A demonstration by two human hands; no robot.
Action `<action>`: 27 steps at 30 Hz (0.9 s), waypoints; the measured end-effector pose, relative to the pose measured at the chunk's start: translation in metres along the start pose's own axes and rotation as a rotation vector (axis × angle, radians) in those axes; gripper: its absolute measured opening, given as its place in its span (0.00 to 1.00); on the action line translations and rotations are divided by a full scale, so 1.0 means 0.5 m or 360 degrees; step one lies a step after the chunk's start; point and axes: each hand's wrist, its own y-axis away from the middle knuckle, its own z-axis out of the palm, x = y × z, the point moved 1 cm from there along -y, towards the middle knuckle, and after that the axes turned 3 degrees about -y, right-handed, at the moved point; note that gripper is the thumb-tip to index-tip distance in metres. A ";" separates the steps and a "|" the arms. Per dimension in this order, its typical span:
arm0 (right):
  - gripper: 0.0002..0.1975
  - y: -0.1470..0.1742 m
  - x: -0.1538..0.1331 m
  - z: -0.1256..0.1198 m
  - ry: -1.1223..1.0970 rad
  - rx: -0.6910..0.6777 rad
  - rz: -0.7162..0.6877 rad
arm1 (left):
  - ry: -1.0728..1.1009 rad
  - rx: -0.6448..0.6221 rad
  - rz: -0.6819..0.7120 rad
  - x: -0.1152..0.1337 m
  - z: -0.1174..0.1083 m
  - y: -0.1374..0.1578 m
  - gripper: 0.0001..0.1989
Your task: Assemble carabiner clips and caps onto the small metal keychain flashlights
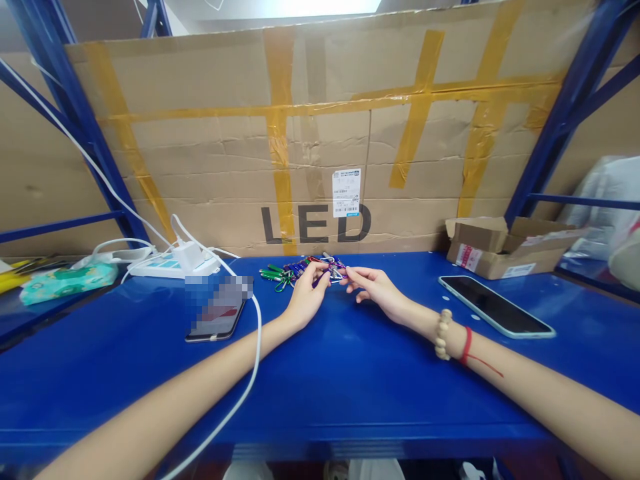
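Several small metal carabiners [273,273] in green, blue, red, silver and purple lie in a pile at the back of the blue table. My left hand [306,297] is at the near right side of the pile, its thumb and fingers closed on a dark purple carabiner [323,278]. Just to its right, my right hand [376,291] pinches a small purple piece with thumb and forefinger, its other fingers curled loosely. Whether both hands grip the same carabiner cannot be made out. My fingers hide part of the pile.
A phone [220,317] lies left of my hands, with a white cable [257,347] looping over my left forearm. Another phone [495,307] lies at right, before an open cardboard box [480,250]. A power strip [165,265] stands back left; a large cardboard sheet [225,167] closes the back.
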 end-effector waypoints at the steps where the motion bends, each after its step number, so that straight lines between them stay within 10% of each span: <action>1: 0.12 0.000 0.000 0.000 0.0006 -0.0001 -0.0007 | 0.0005 -0.0012 -0.0021 -0.001 0.000 -0.001 0.05; 27: 0.08 -0.001 0.001 -0.001 -0.0255 0.0035 0.0159 | -0.0124 -0.0153 0.0171 0.016 0.006 0.009 0.06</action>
